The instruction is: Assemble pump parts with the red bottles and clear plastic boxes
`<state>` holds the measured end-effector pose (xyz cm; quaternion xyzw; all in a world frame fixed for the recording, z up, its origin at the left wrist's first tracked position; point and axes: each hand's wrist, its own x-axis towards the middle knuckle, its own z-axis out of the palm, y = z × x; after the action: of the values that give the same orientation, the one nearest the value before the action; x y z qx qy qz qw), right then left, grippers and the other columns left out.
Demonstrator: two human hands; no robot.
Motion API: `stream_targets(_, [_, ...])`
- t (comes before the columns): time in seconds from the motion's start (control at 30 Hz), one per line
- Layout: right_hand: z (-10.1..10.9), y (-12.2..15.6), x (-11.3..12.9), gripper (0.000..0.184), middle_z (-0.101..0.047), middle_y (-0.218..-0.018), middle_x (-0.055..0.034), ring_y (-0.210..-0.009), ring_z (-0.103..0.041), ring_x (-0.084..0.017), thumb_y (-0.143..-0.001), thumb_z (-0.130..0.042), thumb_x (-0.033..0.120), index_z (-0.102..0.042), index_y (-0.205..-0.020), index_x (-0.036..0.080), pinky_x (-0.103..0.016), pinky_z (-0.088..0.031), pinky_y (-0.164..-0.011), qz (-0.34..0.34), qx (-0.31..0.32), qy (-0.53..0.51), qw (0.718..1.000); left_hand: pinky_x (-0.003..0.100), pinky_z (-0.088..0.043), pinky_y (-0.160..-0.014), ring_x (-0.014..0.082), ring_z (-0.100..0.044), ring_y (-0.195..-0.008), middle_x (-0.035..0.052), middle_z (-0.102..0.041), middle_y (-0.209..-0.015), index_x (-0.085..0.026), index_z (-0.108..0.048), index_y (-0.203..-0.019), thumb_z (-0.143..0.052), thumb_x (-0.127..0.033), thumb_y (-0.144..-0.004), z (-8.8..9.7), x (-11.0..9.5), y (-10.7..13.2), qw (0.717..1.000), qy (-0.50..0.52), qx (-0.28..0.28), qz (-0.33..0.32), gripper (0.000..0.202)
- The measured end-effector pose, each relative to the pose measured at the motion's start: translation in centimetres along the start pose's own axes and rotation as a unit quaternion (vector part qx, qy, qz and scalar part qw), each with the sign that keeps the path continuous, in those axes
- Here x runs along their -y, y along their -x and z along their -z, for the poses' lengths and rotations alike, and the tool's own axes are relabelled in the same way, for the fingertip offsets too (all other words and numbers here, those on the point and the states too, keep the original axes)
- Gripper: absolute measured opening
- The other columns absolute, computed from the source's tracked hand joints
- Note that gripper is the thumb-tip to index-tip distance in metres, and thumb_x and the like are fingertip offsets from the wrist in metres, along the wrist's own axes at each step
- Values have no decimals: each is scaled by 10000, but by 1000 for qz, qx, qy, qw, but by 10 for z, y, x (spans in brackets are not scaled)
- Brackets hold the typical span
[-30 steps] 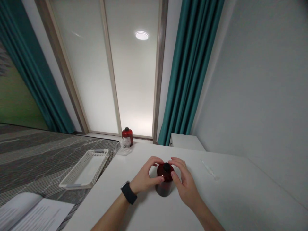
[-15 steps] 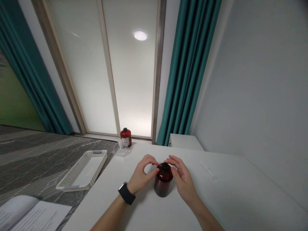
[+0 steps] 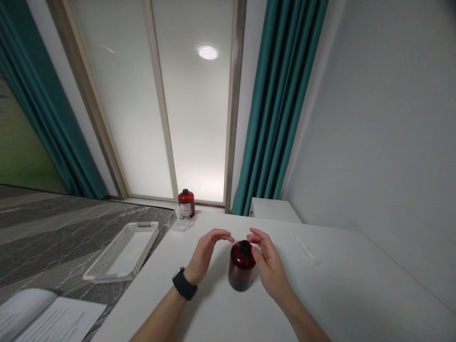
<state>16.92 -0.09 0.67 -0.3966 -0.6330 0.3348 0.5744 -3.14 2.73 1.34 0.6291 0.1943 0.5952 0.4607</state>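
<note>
1. A dark red bottle (image 3: 242,270) is standing upright at the white table's (image 3: 338,294) middle.
2. The left hand (image 3: 204,251) is hovering open just beside it.
3. The right hand (image 3: 270,267) is hovering open opposite.

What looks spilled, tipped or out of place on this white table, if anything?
Nothing stands out. The dark red bottle stands upright and capped between the open left hand and right hand, with no spill on the white table. The second bottle at the far end is upright too.
</note>
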Motion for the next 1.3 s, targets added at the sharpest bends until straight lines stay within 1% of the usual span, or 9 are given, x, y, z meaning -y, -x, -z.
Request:
stream_targets(0.23, [-2,-2,2,367,-628,-1162,-61,-1137,-586,-229,-934,-527,295,-510,-1300,290,-426,-412,-1050,7,11,28,1000,458,-447,-989,296,-633,-1016,127,-719,-1018,-145,-709,-1049,-331,-485,-1030,1,1,3,997,-69,40,22,509])
stream_targets(0.37, [-3,-4,5,361,-655,-1109,-58,-1115,-603,-228,-944,-506,289,-485,-1304,279,-436,-407,-1054,25,17,13,999,445,-454,-962,287,-637,-979,130,-706,-992,-149,-731,-919,-312,-478,-1037,0,-4,2,996,-71,61,7,546])
stream_targets(0.57, [-6,-2,2,251,-610,-1142,-68,-1126,-584,-233,-911,-562,281,-569,-1161,262,-401,-448,-1011,47,0,44,998,380,-467,-884,263,-640,-937,119,-700,-968,-149,-726,-828,-465,-476,-1000,-6,-17,-2,989,-129,73,3,452])
stream_targets(0.7, [-7,-1,1,427,-610,-1052,-52,-1104,-603,-228,-926,-557,303,-426,-1332,277,-432,-447,-1029,35,-16,3,999,374,-467,-884,259,-641,-931,116,-701,-964,-151,-721,-814,-463,-482,-1000,-8,-21,-2,989,-132,71,11,460])
stream_targets(0.8, [-6,-1,4,455,-649,-1119,-75,-1167,-591,-239,-948,-538,320,-374,-1371,279,-470,-405,-1077,34,17,-24,999,373,-467,-885,259,-641,-935,116,-699,-969,-152,-721,-814,-467,-484,-999,-7,-19,-2,989,-129,72,13,457])
stream_targets(0.9, [-5,-2,7,357,-647,-1188,-87,-1206,-573,-247,-936,-557,300,-479,-1284,280,-470,-395,-1088,42,36,-15,998,371,-467,-886,258,-640,-941,115,-697,-975,-153,-721,-819,-490,-474,-994,-6,-19,-2,989,-128,74,10,432])
stream_targets(1.03, [-5,-3,6,122,-617,-1131,-85,-1185,-563,-270,-885,-613,276,-660,-997,260,-446,-437,-1035,69,14,52,996,363,-469,-871,251,-639,-928,111,-695,-970,-158,-721,-824,-499,-459,-995,-6,-19,-3,989,-130,77,9,411])
stream_targets(1.23, [-4,-1,-1,332,-643,-1213,-89,-1190,-586,-252,-914,-606,312,-571,-1241,269,-461,-416,-1076,32,26,16,999,371,-470,-886,254,-642,-943,115,-693,-974,-155,-717,-815,-503,-468,-991,-5,-18,-3,988,-133,80,6,418])
stream_targets(1.3, [-4,-1,0,291,-637,-1242,-96,-1247,-552,-258,-915,-606,318,-592,-1201,262,-469,-388,-1105,39,30,10,999,376,-472,-892,257,-642,-948,118,-693,-978,-154,-717,-812,-503,-475,-989,-6,-18,-3,987,-136,81,7,423])
